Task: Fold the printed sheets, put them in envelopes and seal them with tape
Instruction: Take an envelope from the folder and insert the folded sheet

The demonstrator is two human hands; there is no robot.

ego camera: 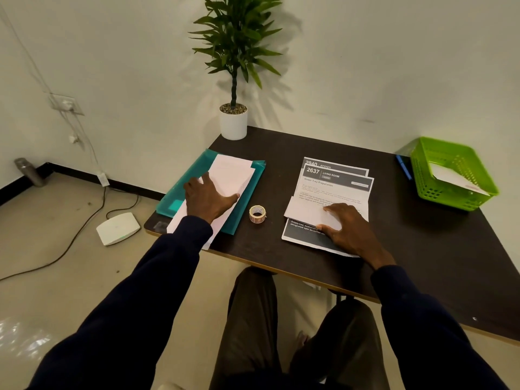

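Now, from the head view, note the left hand [209, 199] lying flat on the pale envelopes [233, 175] left of the tape roll [257, 213], fingers straight, gripping nothing. Note the right hand [347, 228] on the other side of the tape roll, fingers spread and nearly straight. Pressing the folded sheet [304, 212] onto the stack of printed sheets [334, 184] beneath, pinching nothing. Looks like the close of a fold and the reach for an envelope.

Run the right fingertips along the crease to sharpen it before lifting. Slide off only the top envelope with the left, pinning the rest to stop the pile skating on the teal folder [168, 204].

Mind the near edge of the desk [422, 249], overhung below-left of the tape roll by the envelopes and nearly reached right of the roll by the lowest printed sheet. Draw things toward the roll, not toward the lap.

For stuffing and taping, use the bare desk far right of the tape roll, short of the green basket [416, 175]. Or use the strip behind the roll toward the plant pot [233, 125]. Avoid dragging a sleeve across the roll itself.
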